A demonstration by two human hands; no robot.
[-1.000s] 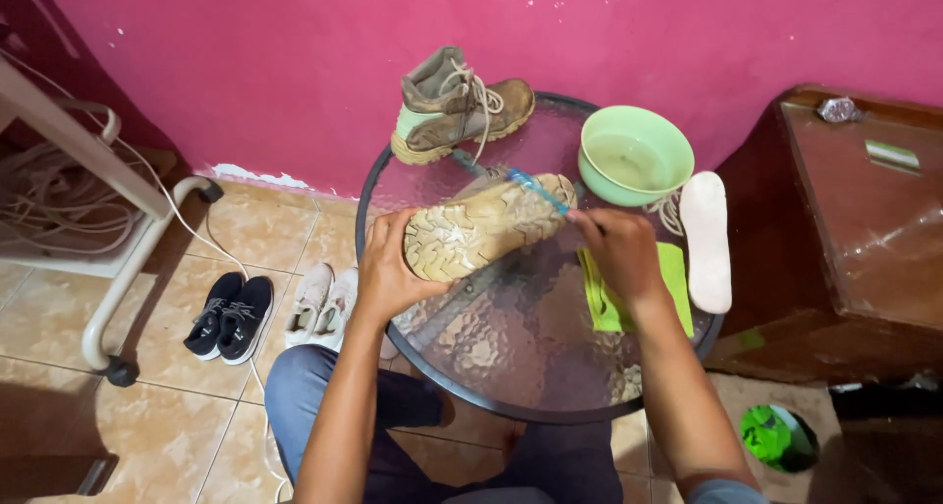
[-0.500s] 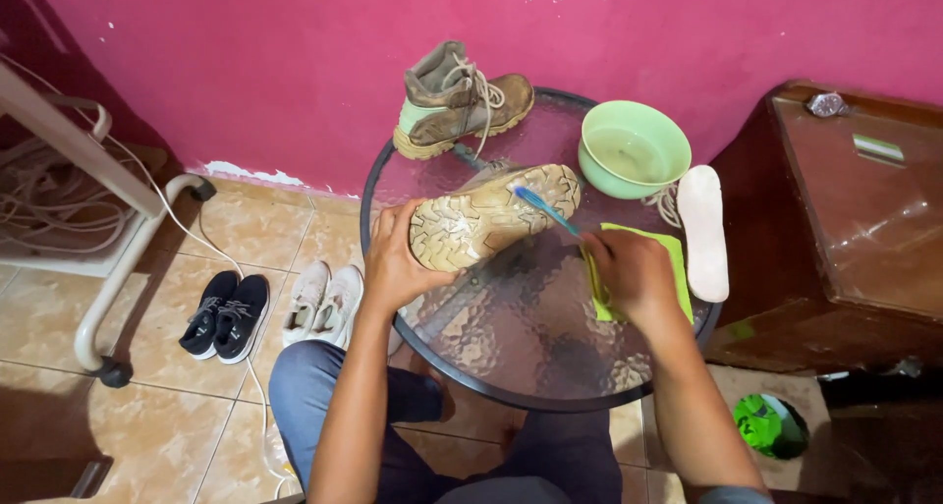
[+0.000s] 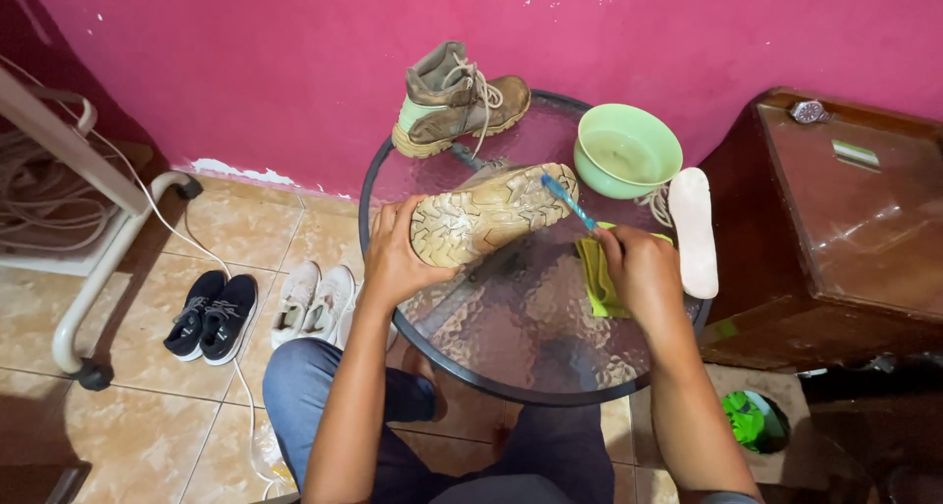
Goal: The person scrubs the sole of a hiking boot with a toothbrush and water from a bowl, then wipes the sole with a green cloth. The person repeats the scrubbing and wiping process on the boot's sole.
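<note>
My left hand (image 3: 397, 252) grips the heel end of a muddy tan boot (image 3: 491, 211), turned on its side so the lugged sole faces me. My right hand (image 3: 638, 268) holds a blue toothbrush (image 3: 569, 201) whose head rests against the toe end of that sole. Both hands work over a round glass table (image 3: 511, 337). A yellow-green cloth (image 3: 596, 280) lies on the glass under my right hand.
A second dirty boot (image 3: 454, 101) stands upright at the table's far edge. A green bowl (image 3: 627, 150) of water and a white insole (image 3: 693, 231) are on the right. A dark wooden cabinet (image 3: 845, 229) stands to the right. Black shoes (image 3: 208, 315) and white shoes (image 3: 314, 302) lie on the tiled floor.
My right hand has drawn back along the sole and returned, keeping the toothbrush against the toe end. The left hand has kept its hold on the boot.
</note>
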